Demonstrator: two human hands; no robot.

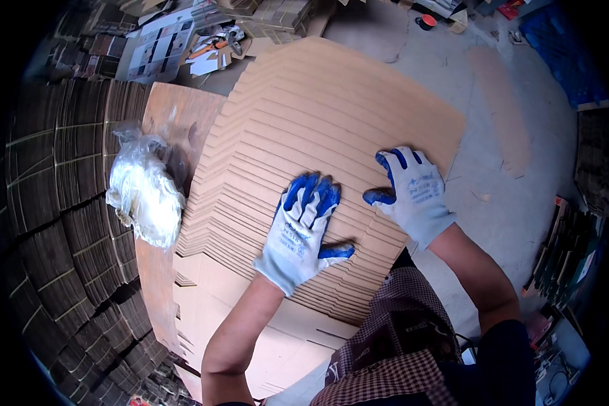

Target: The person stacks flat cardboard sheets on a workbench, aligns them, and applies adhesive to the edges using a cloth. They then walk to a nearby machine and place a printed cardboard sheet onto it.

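Observation:
A fanned stack of brown cardboard sheets (304, 108) spreads before me, its edges overlapping in steps. My left hand (296, 233), in a white work glove with blue-coated fingertips, lies on the stepped edges with its fingers stretched forward and the thumb out to the side. Near the stack's right edge, my right hand (414, 193) wears a matching glove. Its fingers and thumb are apart and touch the top sheets. Neither hand grips a sheet that I can see. Paler flat cardboard (250, 325) lies under the near end of the fan.
A crumpled clear plastic bag (145, 193) rests on the wooden board (183, 108) at the left. Tied cardboard bundles (81, 162) are piled beyond it. An orange-handled tool (210, 47) lies among papers at the far left. A red cup-like container (426, 22) stands on the concrete floor (521, 196).

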